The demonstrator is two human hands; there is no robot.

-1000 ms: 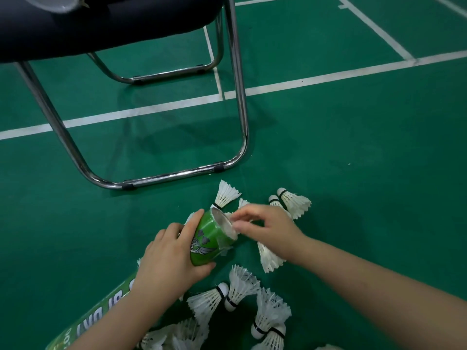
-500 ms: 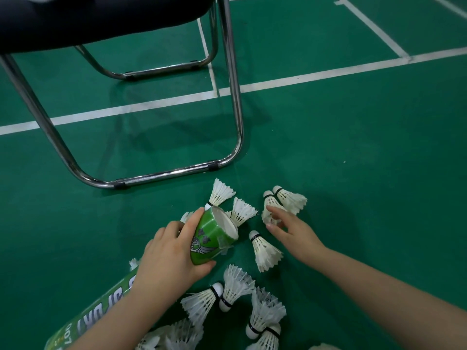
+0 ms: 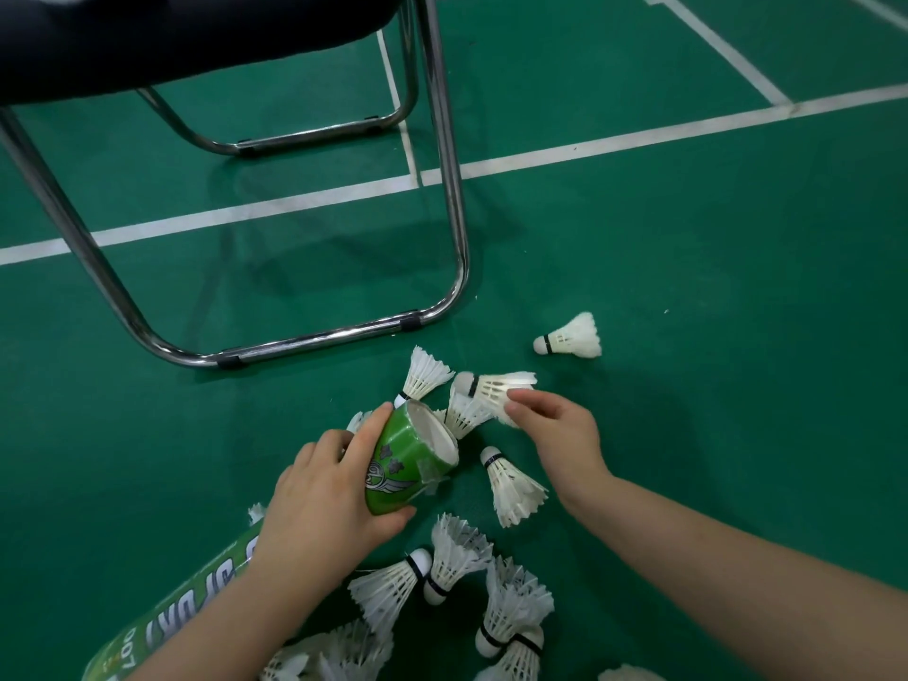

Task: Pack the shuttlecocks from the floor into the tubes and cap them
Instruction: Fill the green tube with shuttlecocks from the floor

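1. The grip of the right hand, empty half a second ago, is now pinching a shuttlecock by its feathers beside the tube mouth.
2. The left hand is clasping the tube, angling it ready for loading.

I'm working off one feed: a wide-angle camera on the person's head, facing forward and steeply down at the floor. It's close in, so I see the left hand and right hand low in the centre, with a chair filling the top left.
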